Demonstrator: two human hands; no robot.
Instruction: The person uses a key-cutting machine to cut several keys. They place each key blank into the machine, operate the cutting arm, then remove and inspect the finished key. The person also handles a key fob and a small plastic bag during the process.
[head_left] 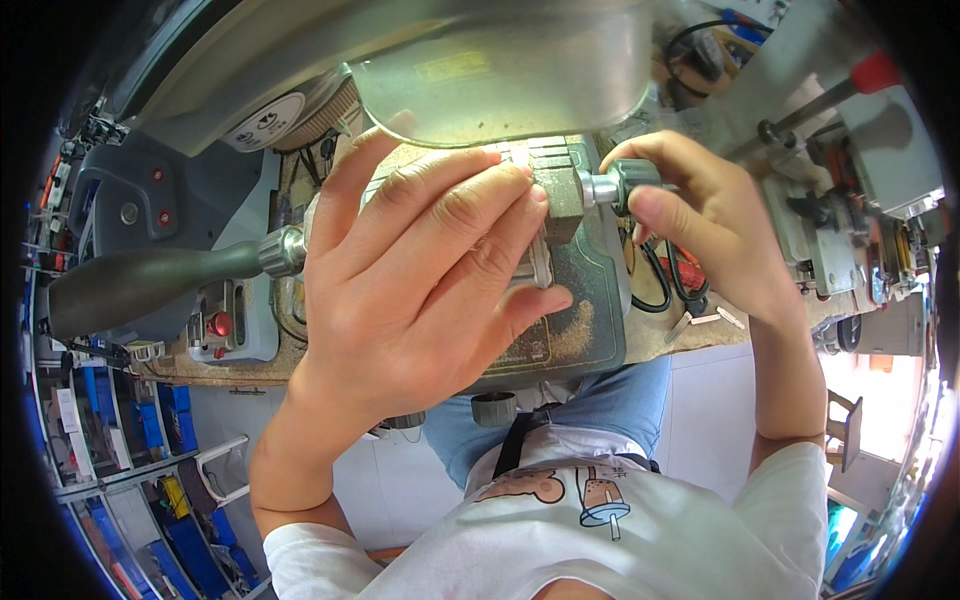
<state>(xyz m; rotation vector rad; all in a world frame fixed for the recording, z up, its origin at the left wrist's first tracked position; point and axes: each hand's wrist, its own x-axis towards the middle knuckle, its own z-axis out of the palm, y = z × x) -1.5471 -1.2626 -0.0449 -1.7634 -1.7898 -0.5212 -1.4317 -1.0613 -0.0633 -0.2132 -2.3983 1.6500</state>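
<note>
A metal clamp (pixel 566 205) sits on a dark machine base (pixel 590 318) in front of me. My left hand (pixel 400 270) reaches across it, fingers stretched out and thumb apart. Its fingertips rest on the clamp's top near a small pale piece (pixel 520 158), mostly covered, so its kind is unclear. A narrow silvery part (pixel 541 265) shows between the fingers and thumb. At the clamp's right side, my right hand (pixel 700 205) has thumb and fingers closed round a dark ribbed knob (pixel 638 185) on a shiny metal shaft (pixel 600 188).
A clear shield (pixel 500 75) hangs just above the hands. On the left, a dark-handled lever (pixel 150 285) sticks out beside a red button (pixel 220 323). Black cables (pixel 652 290) and small metal pieces (pixel 715 318) lie on the right. Brass-coloured shavings (pixel 570 335) dust the base.
</note>
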